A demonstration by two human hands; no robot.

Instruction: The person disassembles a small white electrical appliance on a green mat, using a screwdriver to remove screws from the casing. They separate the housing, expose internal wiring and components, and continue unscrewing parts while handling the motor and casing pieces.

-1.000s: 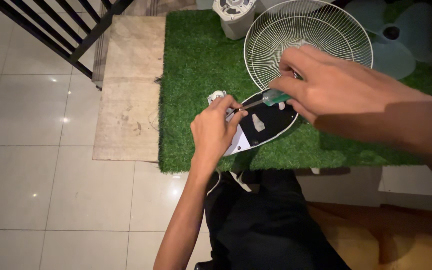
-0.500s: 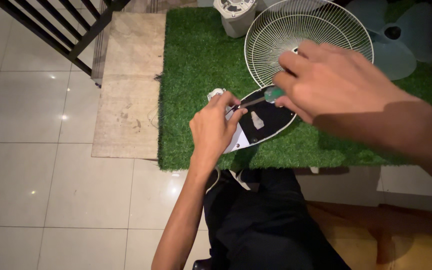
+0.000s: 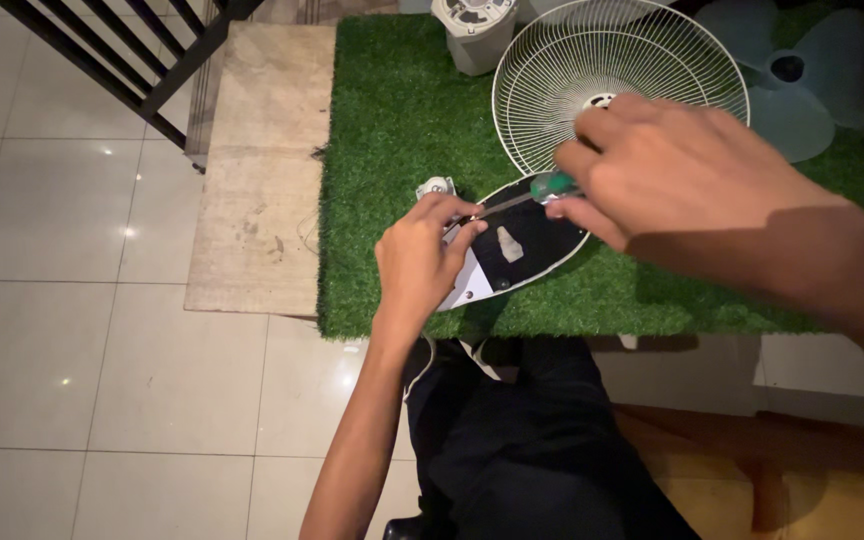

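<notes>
At about nine o'clock the left hand (image 3: pixel 420 262) rests on the near edge of a dark oval plate (image 3: pixel 527 245) lying on the green turf mat (image 3: pixel 392 130). Its fingers are pressed together over the plate's left rim, apparently pinning it; what sits beneath them I cannot tell. A small white part (image 3: pixel 435 186) lies on the turf just beside the knuckles, at eleven o'clock from that hand.

Toward three o'clock the right hand (image 3: pixel 682 185) has its grip closed tight around a green-handled screwdriver (image 3: pixel 524 196), whose shaft slants down to the left hand's fingertips. The tip is hidden there.

The likely trouble: the blade could slip off and jab the steadying fingers, since they sit right at the tip. The plate rests on soft turf, so a hard push might tilt it. Loose small parts could vanish into the grass blades.

At twelve o'clock a white wire fan guard (image 3: pixel 620 85) lies flat, with pale fan blades (image 3: pixel 802 90) at two o'clock.
</notes>
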